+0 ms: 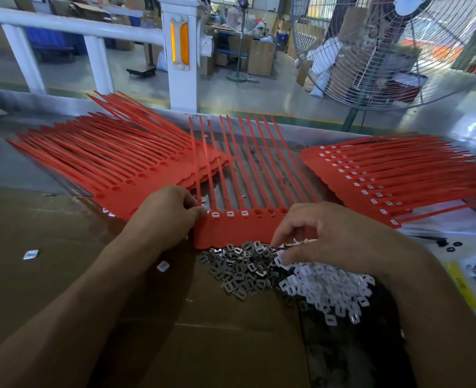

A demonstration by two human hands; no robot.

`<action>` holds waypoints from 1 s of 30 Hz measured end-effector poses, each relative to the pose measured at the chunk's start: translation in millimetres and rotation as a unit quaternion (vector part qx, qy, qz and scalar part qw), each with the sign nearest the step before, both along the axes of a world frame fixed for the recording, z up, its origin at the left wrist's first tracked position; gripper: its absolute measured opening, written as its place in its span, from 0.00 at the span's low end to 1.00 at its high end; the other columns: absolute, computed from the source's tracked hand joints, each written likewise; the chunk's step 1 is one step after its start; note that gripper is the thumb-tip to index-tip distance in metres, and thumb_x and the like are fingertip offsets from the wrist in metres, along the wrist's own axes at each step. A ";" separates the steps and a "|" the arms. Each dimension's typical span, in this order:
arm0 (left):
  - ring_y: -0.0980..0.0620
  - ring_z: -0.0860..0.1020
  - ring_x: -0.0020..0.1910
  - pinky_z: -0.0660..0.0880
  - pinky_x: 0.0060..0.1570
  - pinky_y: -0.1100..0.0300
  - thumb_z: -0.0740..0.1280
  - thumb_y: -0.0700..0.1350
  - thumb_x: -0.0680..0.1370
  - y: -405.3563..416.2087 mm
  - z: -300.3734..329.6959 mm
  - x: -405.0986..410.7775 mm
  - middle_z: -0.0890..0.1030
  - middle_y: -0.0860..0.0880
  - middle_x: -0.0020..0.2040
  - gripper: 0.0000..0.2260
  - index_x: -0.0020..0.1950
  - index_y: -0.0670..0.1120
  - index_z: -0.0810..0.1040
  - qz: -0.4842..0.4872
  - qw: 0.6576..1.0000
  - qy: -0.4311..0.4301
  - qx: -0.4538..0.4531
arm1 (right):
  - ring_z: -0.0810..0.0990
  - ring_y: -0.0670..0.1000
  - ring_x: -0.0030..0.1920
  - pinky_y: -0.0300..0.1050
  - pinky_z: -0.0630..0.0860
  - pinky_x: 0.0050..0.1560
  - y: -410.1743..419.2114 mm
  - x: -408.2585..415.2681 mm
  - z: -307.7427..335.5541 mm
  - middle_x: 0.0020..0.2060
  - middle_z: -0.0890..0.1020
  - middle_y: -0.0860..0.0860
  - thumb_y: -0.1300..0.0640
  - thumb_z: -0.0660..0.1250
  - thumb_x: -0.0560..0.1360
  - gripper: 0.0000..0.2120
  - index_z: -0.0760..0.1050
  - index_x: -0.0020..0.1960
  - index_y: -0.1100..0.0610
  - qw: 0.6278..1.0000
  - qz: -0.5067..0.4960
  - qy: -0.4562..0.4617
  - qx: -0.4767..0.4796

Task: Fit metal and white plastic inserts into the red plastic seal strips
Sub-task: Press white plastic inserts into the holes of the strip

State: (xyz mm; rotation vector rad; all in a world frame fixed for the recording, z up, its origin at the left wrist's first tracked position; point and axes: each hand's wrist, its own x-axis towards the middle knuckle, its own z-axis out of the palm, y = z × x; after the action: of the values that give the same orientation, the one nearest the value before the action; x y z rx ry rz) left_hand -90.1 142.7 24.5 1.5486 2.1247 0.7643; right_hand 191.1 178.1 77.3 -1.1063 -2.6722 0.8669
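Note:
A red sheet of joined seal strips (239, 231) lies in front of me, its tails pointing away. Three of its sockets on the left carry white inserts; the sockets to their right look unfilled. My left hand (169, 214) grips the sheet's left edge between thumb and fingers. My right hand (326, 236) hovers over the piles with curled fingers, pinching small inserts at its fingertips. Below the sheet lie a pile of metal inserts (239, 273) and, to its right, a pile of white plastic inserts (332, 292).
A fanned stack of unfilled red strips (113, 161) lies at the left, a stack with white inserts fitted (385, 175) at the right. Stray inserts (163, 266) dot the brown cardboard (63, 275). A large fan (399, 49) stands behind the bench.

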 end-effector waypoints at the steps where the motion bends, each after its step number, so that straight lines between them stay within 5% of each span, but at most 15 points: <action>1: 0.56 0.81 0.36 0.75 0.31 0.61 0.71 0.54 0.79 0.0 0.4 0.0 0.82 0.53 0.39 0.07 0.44 0.54 0.80 -0.001 1.000 0.000 0.000 | 0.80 0.42 0.48 0.41 0.76 0.49 -0.9 -0.5 -0.3 0.48 0.81 0.38 0.42 0.80 0.69 0.12 0.83 0.50 0.37 1.000 0.005 -0.021 -0.006; 9: 0.55 0.81 0.34 0.78 0.33 0.58 0.71 0.55 0.79 -1.1 2.8 0.4 0.82 0.53 0.38 0.07 0.44 0.53 0.80 -0.003 1.000 0.004 0.004 | 0.78 0.43 0.40 0.50 0.79 0.48 -0.7 -9.6 -7.5 0.43 0.82 0.44 0.51 0.79 0.73 0.07 0.83 0.47 0.42 0.999 0.005 -0.036 -0.038; 16: 0.56 0.81 0.35 0.75 0.31 0.60 0.71 0.55 0.78 -0.7 2.4 0.8 0.82 0.53 0.38 0.07 0.45 0.54 0.80 0.004 1.000 -0.003 -0.002 | 0.81 0.39 0.38 0.34 0.75 0.39 1.9 -5.8 -8.7 0.40 0.84 0.40 0.51 0.76 0.76 0.05 0.82 0.45 0.43 0.998 -0.022 -0.002 -0.054; 23: 0.56 0.82 0.34 0.78 0.32 0.60 0.71 0.55 0.78 -0.4 2.0 -0.1 0.83 0.54 0.38 0.06 0.46 0.54 0.80 0.001 1.000 0.000 -0.001 | 0.81 0.40 0.42 0.38 0.74 0.46 7.7 -13.8 -23.2 0.43 0.84 0.43 0.54 0.72 0.80 0.05 0.82 0.48 0.43 0.981 -0.126 0.149 -0.014; 30: 0.57 0.81 0.34 0.79 0.34 0.59 0.71 0.55 0.78 0.5 0.7 -0.1 0.82 0.54 0.38 0.07 0.45 0.54 0.80 0.002 1.000 0.004 -0.001 | 0.80 0.37 0.33 0.29 0.74 0.35 19.4 -29.2 -37.5 0.36 0.84 0.38 0.58 0.74 0.78 0.07 0.85 0.51 0.46 0.952 -0.205 0.225 -0.022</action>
State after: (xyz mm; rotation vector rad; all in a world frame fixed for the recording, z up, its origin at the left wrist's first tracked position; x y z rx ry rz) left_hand -90.1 143.2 25.2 1.5489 2.1338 0.7577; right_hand 162.0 197.5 39.8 -1.2334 -1.9737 0.9576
